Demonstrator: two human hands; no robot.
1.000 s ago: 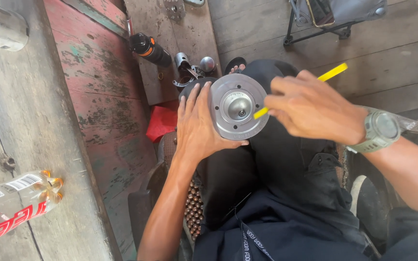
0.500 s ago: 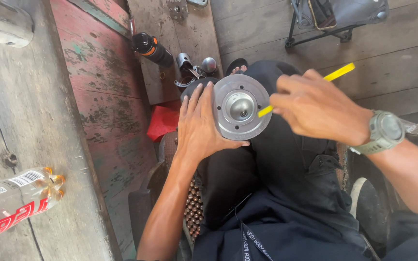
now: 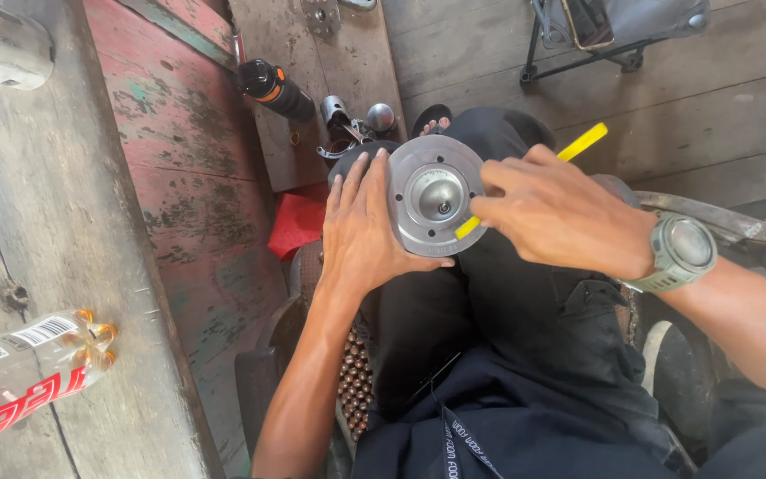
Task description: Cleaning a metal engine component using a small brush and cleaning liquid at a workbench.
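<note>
Your left hand [image 3: 367, 232] lies flat against the left rim of a round grey metal disc [image 3: 436, 206], fingers spread and extended, thumb hooked under its lower edge; the hand braces the part rather than closing round it. The disc rests on your knee, over black fabric trousers [image 3: 525, 355]. Its face is dull, machined metal: a flat outer flange and a smooth raised dome with a small central hole.

Your right hand [image 3: 560, 215] is closed around a flat yellow stick [image 3: 582, 142], whose lower end touches the flange at lower right of the dome. A grey wristwatch [image 3: 683, 250] sits on that wrist.

Left of you, a worn wooden bench [image 3: 73, 222] with flaking red paint carries a clear plastic bottle [image 3: 24, 377].
</note>
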